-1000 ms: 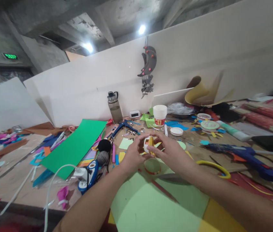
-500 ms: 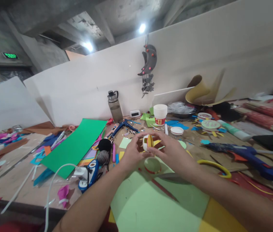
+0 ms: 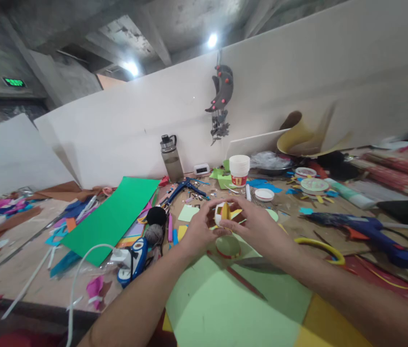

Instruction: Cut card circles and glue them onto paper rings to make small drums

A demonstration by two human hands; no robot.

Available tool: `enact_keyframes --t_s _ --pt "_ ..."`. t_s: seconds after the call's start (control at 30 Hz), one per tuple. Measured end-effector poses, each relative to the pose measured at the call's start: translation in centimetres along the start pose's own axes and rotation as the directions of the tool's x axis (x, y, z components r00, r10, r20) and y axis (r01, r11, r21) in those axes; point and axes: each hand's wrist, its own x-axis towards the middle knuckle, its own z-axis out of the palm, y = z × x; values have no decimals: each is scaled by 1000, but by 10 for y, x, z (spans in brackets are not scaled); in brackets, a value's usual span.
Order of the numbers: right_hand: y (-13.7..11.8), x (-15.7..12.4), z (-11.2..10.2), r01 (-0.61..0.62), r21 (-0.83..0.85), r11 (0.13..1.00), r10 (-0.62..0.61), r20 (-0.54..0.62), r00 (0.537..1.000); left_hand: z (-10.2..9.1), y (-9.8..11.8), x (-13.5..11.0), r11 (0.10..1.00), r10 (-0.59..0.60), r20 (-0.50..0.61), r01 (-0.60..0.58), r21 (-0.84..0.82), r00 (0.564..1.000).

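Between my two hands is a short piece of paper cup (image 3: 219, 213), white on its left side with a yellow face toward the right. My left hand (image 3: 202, 225) has its fingers curled round the white side. From the other side, my right hand (image 3: 249, 219) pinches the yellow edge with thumb and fingers. Just below the hands a round light-green piece with a red-and-yellow rim (image 3: 228, 246) lies on a pale green sheet (image 3: 233, 303). A brownish-red pencil (image 3: 245, 282) rests on that sheet, partly in shadow.
A blue glue gun (image 3: 366, 233) and a yellow tape ring (image 3: 321, 249) lie to the right. Stacked paper cups (image 3: 239, 169), a water bottle (image 3: 171, 159) and a small clock (image 3: 201, 169) stand behind. On the left are a green sheet (image 3: 117, 214) and a white cable (image 3: 72, 289).
Hardly anything differs. The cup piece has turned very slightly between my fingers, and both hands keep the same place.
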Motion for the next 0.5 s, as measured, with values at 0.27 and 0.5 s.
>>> enact_keyframes --t_s 0.27,0.5 --pt "-2 3 -13 -22 -19 1000 23 19 1000 -2 12 3 931 -178 -69 145 -334 982" --pt "2 5 -16 168 -80 982 -177 -110 978 -12 14 8 644 -439 49 352 -679 897"
